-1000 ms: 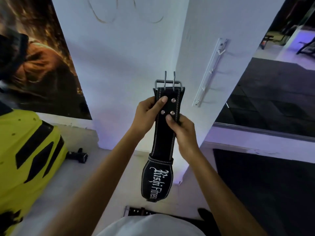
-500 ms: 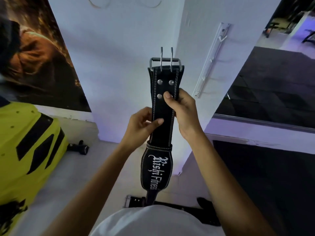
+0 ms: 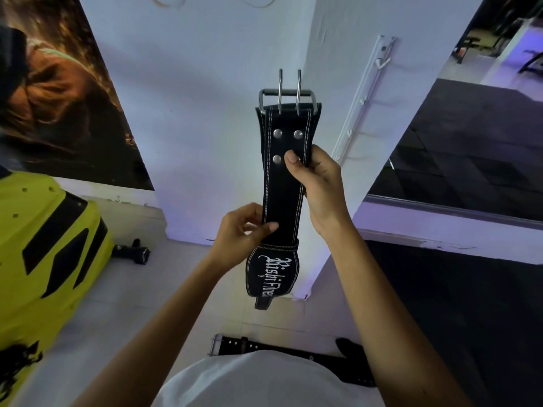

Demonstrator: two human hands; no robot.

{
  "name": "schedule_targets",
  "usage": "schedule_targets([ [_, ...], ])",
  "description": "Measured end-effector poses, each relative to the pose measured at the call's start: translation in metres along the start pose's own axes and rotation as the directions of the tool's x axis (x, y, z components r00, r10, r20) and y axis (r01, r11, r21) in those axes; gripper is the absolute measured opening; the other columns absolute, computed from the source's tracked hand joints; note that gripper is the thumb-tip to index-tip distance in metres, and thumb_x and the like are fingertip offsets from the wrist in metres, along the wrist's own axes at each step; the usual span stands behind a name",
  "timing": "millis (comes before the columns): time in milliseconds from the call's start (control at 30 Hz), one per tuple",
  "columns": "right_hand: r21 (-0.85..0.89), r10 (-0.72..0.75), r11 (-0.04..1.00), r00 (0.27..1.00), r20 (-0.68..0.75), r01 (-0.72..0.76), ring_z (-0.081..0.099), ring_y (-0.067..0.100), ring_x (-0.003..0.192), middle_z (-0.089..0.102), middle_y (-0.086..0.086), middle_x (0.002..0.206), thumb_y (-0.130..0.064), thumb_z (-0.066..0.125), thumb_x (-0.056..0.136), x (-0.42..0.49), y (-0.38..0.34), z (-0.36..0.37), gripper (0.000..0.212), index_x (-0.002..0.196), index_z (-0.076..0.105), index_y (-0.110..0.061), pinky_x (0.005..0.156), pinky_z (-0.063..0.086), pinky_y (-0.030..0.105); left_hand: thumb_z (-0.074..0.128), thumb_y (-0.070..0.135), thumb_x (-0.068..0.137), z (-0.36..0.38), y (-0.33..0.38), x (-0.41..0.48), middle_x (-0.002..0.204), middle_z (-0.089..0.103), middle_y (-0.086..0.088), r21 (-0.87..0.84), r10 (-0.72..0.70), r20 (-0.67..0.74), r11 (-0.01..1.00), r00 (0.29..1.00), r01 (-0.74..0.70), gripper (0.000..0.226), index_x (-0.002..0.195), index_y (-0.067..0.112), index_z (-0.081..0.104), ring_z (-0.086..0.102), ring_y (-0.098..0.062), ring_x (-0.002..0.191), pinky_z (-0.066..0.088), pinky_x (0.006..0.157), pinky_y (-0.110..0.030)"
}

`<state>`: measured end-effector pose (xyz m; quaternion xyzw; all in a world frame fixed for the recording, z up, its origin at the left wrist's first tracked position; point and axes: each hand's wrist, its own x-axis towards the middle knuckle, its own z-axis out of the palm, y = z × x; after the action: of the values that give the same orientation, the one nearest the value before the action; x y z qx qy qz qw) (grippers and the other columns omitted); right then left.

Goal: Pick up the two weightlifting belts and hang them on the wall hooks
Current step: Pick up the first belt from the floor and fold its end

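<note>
A black weightlifting belt (image 3: 283, 195) with white stitching and white lettering hangs upright in front of me, its steel two-prong buckle (image 3: 289, 95) on top. My right hand (image 3: 317, 183) pinches it near the rivets. My left hand (image 3: 241, 230) grips its left edge lower down, just above the lettered part. A second black belt (image 3: 249, 346) lies flat on the floor by my feet, partly hidden by my white shirt. A white hook rail (image 3: 364, 98) is fixed on the pillar's right face, up and right of the buckle.
A yellow and black machine cover (image 3: 44, 245) fills the left side. A small black dumbbell (image 3: 132, 254) lies on the floor by the wall. A large poster (image 3: 58, 98) covers the left wall. Dark rubber flooring (image 3: 455, 304) lies to the right, with a mirror above it.
Both hands lifted the belt higher. My right hand moved up to the rivets while my left hand slid down toward the lettered part. The second belt on the floor came into view.
</note>
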<state>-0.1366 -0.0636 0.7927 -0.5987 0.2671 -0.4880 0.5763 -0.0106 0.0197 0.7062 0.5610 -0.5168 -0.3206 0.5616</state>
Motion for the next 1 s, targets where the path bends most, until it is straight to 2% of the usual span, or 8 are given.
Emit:
schedule_targets([
  [167,-0.036,0.053,0.998,0.997,0.049,-0.052,0.069,0.013,0.094,0.071,0.012,0.102,-0.006,0.060,0.092,-0.011,0.013,0.005,0.022,0.113,0.063,0.003,0.087,0.054,0.025,0.068,0.020,0.085,-0.008,0.053,0.026,0.079,0.063,0.000,-0.252,0.085,-0.175,0.959,0.981,-0.128,0.009,0.093,0.016,0.066,0.057,-0.020,0.079,0.047,0.076,-0.041],
  [300,-0.079,0.033,0.996,0.999,0.043,-0.030,0.068,0.020,0.099,0.071,0.011,0.106,-0.013,0.063,0.091,-0.015,0.016,0.007,0.021,0.112,0.063,-0.010,0.094,0.053,0.037,0.068,0.015,0.084,-0.009,0.066,0.036,0.083,0.067,0.004,-0.245,0.142,-0.222,0.949,0.965,-0.196,0.025,0.107,0.014,0.059,0.058,-0.021,0.074,0.049,0.076,-0.042],
  [367,-0.101,-0.018,0.995,1.000,-0.006,0.017,0.067,0.021,0.101,0.071,0.008,0.109,-0.019,0.066,0.087,-0.013,0.014,0.008,0.036,0.120,0.054,-0.018,0.093,0.054,0.042,0.070,0.012,0.083,-0.008,0.068,0.035,0.078,0.066,0.004,-0.198,0.160,-0.234,0.958,0.959,-0.208,0.049,0.126,0.017,0.046,0.060,-0.017,0.067,0.050,0.072,-0.038],
  [467,-0.117,-0.069,0.991,0.996,-0.058,0.062,0.068,0.016,0.088,0.072,0.007,0.104,-0.012,0.067,0.089,-0.011,0.007,0.004,0.073,0.144,0.021,-0.022,0.071,0.054,0.026,0.069,0.007,0.085,-0.009,0.067,0.033,0.060,0.059,0.014,-0.172,0.147,-0.200,0.968,0.969,-0.183,0.074,0.145,0.023,0.029,0.058,-0.004,0.055,0.055,0.068,-0.037],
  [567,-0.100,-0.058,0.994,0.997,-0.057,0.052,0.069,0.015,0.090,0.073,0.005,0.104,-0.010,0.068,0.088,-0.010,0.004,-0.001,0.068,0.143,0.029,-0.022,0.065,0.052,0.024,0.077,0.020,0.075,-0.012,0.074,0.034,0.074,0.066,-0.003,-0.258,0.054,-0.187,0.961,0.981,-0.102,0.062,0.132,0.014,0.055,0.063,-0.021,0.075,0.053,0.080,-0.064],
  [667,-0.100,-0.052,0.994,0.989,-0.136,0.039,0.067,0.016,0.091,0.070,0.004,0.098,-0.012,0.072,0.084,-0.011,0.003,-0.002,0.047,0.123,0.047,-0.020,0.065,0.054,0.027,0.082,0.035,0.065,-0.013,0.071,0.035,0.086,0.060,0.004,-0.222,0.006,-0.236,0.973,0.972,-0.060,0.054,0.113,0.019,0.064,0.061,-0.019,0.090,0.056,0.076,-0.061],
  [767,-0.165,-0.077,0.985,0.979,-0.189,0.046,0.056,0.014,0.112,0.056,0.009,0.117,-0.013,0.076,0.080,-0.012,0.002,-0.003,0.042,0.111,0.051,-0.028,0.062,0.055,0.021,0.080,0.038,0.069,-0.015,0.070,0.040,0.119,0.060,0.000,-0.127,0.094,-0.208,0.984,0.974,-0.122,0.049,0.111,0.027,0.059,0.060,-0.019,0.112,0.054,0.084,-0.059],
  [1000,-0.297,-0.264,0.932,0.950,-0.166,0.207,0.053,0.020,0.119,0.054,0.002,0.131,-0.007,0.069,0.083,0.014,-0.022,-0.016,0.055,0.128,0.046,-0.028,0.066,0.061,0.045,0.073,0.013,0.079,-0.003,0.100,0.077,0.112,0.067,-0.007,-0.065,0.328,-0.134,0.939,0.935,-0.338,0.044,0.118,0.008,0.054,0.065,-0.023,0.107,0.049,0.098,-0.051],
])
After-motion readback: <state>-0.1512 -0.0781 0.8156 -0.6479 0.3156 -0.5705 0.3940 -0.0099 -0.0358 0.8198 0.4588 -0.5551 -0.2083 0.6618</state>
